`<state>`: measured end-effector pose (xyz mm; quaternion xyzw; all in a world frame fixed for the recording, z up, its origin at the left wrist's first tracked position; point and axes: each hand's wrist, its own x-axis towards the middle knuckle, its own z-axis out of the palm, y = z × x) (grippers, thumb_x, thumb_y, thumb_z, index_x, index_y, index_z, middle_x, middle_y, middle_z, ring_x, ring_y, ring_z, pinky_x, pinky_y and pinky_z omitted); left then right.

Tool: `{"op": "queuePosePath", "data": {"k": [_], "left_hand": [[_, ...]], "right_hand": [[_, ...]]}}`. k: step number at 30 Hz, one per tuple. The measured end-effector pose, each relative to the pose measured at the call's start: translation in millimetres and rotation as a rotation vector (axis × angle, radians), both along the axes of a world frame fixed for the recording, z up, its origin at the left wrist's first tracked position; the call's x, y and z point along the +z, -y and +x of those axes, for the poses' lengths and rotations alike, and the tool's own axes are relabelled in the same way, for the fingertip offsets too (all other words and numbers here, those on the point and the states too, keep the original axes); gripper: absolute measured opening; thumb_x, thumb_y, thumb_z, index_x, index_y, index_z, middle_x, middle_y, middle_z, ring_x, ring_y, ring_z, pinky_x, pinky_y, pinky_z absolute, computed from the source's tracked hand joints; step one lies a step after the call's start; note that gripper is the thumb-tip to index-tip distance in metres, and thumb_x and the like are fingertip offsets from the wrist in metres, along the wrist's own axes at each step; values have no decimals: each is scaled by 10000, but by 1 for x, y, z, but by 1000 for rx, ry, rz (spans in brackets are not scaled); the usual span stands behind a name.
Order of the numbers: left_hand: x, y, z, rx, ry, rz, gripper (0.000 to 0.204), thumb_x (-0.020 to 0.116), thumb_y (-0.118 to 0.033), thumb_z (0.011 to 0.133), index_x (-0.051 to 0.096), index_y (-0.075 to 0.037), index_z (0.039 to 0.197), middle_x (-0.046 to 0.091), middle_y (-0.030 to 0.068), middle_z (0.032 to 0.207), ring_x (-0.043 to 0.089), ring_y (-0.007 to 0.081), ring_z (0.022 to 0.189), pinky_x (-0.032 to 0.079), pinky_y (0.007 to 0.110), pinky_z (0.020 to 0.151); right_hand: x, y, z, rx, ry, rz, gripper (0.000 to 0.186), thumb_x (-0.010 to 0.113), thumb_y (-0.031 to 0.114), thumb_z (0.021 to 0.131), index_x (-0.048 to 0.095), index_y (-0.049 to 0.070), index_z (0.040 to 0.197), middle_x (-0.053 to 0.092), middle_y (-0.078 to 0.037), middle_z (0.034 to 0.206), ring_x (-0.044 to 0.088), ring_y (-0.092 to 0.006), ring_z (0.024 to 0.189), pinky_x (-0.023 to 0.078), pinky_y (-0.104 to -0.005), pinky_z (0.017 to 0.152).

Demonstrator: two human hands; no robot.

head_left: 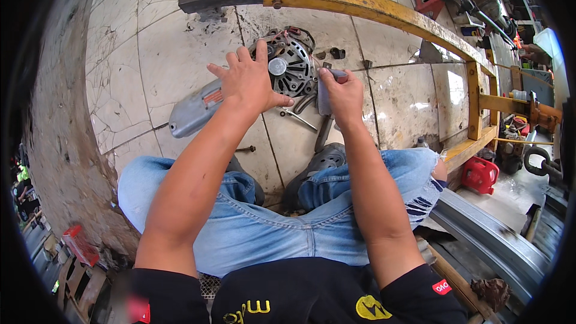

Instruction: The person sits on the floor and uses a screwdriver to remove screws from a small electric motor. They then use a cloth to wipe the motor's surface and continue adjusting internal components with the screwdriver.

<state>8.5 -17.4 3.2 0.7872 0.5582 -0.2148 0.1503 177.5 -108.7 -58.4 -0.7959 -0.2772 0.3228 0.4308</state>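
Observation:
On the tiled floor between my feet lies a round, slotted metal part [295, 54] that looks like an alternator, with a pale round hub and wires along its far rim. My left hand [247, 81] is at its left side, fingers spread wide, the thumb by its near edge. In my right hand [343, 97], on the right, thumb and fingers close on a flat grey piece [324, 99] whose kind I cannot make out. A slender metal tool [299, 119] lies just below the part. To the left rests a long grey metal casing [195, 114], partly hidden by my left arm.
A yellow metal frame [354, 3] with a black end arches across the far side and down the right. Small dark pieces [338, 53] lie beyond my right hand. A bolt [245, 149] is near my left foot. A red container [480, 175] and metal channel [492, 228] stand right.

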Motion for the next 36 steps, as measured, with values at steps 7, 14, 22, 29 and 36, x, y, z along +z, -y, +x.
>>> {"op": "queuePosePath", "data": {"k": [7,14,22,29,36], "left_hand": [[-9,1,-3,3,266,-5,1384,916,-596,506,166,-145,1577,220,244,1559,422,498,1310,482,623,976],[-12,0,0,-3,323,-51,1394,932,-536,523,129,-124,1585,215,320,1524,462,537,1236,494,527,1000],[-16,1,-4,-20,341,-37,1385,939,-500,526,134,-115,1586,229,311,1508,455,530,1221,479,508,1022],[-13,0,-4,5,358,-55,1339,939,-447,547,156,-130,1585,241,286,1514,462,508,1216,487,496,1018],[-16,-3,-5,-39,366,-43,1326,944,-429,547,163,-147,1581,253,276,1505,476,488,1198,497,478,1010]], "right_hand": [[11,-20,-12,60,277,-173,360,763,383,835,679,35,878,719,-136,788,704,-325,751,533,-429,689],[7,-39,-17,86,400,-154,353,765,364,851,673,24,866,722,-131,778,691,-295,705,520,-399,658],[7,-39,-15,117,367,-123,350,760,361,855,672,23,868,716,-134,767,687,-275,702,513,-393,654],[9,-46,-16,131,411,-135,327,749,357,852,664,42,851,721,-142,786,700,-330,740,521,-429,681],[14,-48,-17,105,382,-144,317,747,335,855,660,30,856,721,-150,797,696,-331,733,520,-423,683]]}}
